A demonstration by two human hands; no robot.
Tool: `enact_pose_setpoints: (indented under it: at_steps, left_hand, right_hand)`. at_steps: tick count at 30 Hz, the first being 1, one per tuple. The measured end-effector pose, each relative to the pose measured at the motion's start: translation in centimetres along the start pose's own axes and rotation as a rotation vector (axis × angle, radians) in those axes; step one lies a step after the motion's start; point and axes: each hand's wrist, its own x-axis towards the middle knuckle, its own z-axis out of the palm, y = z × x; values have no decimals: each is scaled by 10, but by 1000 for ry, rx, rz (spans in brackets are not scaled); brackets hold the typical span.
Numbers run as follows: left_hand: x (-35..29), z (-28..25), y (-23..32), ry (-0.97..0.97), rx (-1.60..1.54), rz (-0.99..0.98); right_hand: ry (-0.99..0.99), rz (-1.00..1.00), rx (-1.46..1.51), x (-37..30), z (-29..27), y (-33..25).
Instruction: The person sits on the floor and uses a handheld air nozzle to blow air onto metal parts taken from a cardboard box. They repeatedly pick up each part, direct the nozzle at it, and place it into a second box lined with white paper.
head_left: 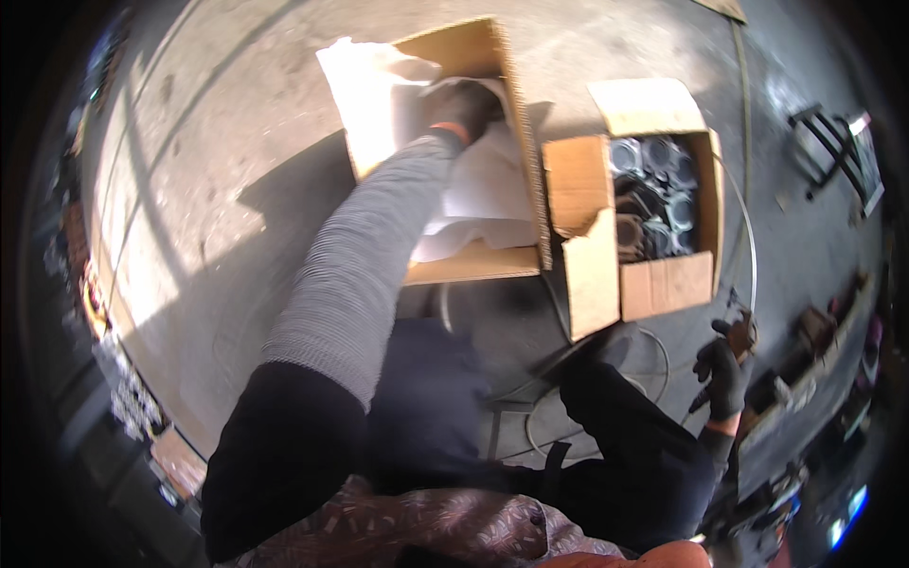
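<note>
On the concrete floor (237,104) in front of the person: large cardboard carton (478,268), top flaps not covering it. Walls look stiff enough, should be light by itself; any load under the lining is hidden, so can't call total weight. Best hold: opposite walls, low down, not the rim.

Just right of it, smaller cardboard carton (668,286), flaps folded out, one with a ragged edge. Full of metal, so expect it heavy for its size; support from below, don't haul on flaps.

White liner sheet (492,189) sits inside the large carton, one end draped up over its left side. Reads as thin foam or paper, can't tell which. Should be light, floppy, easy to tear or crease. Take it by an edge, flat pinch, no yanking.

Left hand (466,107), dark glove, is down in the large carton near the far right, over the sheet. Blurred, fingers hidden: can't tell how far closed or whether it has anything.

Right hand (720,374), also gloved, is out at right, fingers partly bent; can't confirm a hold.

Grey ring-ended metal castings (677,210) packed in the smaller carton: probably rigid, dense, smooth. Grip round the body.

Pale thin tube (752,232) arcs down to the right fingers. Looks springy, light.
</note>
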Motion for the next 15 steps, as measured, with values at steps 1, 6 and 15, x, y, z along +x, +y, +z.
enact_pose_setpoints:
  at_steps: [1,6,15]
  left_hand:
    - [2,6,-1,-5,166,85]
    - [13,43,-2,-45,428,113]
    - [-30,-105,47,-136,-52,-90]
  right_hand:
    - [-9,28,-19,-1,-3,-1]
    - [-88,193,-156,-17,-23,-21]
    - [-169,120,-204,-62,-72,-26]
